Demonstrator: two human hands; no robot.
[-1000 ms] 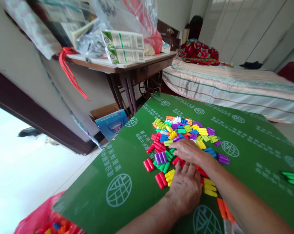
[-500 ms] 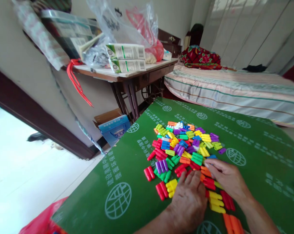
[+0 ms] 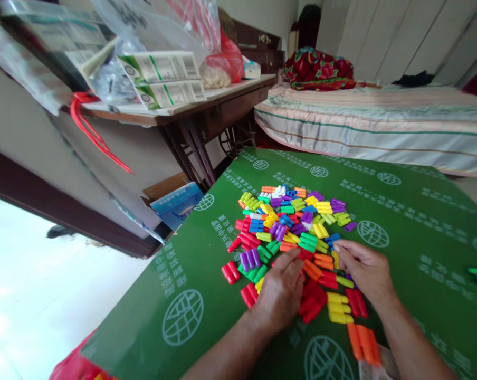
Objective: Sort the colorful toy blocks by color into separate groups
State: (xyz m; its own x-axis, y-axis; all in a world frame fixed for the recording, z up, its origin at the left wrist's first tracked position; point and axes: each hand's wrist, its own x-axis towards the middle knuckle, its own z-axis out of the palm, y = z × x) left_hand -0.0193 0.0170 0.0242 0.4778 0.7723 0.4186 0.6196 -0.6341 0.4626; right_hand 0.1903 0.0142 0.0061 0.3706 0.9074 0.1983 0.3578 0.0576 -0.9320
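On green board (image 3: pixel 135 327), red pieces (image 3: pixel 313 302) newly uncovered, hands (image 3: pixel 280 293) (image 3: pixel 367 272) apart; each grip unclear

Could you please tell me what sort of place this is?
Probably a bedroom in a home: there is a bed with striped bedding, a red floral blanket on it, and a cluttered wooden-edged table nearby.
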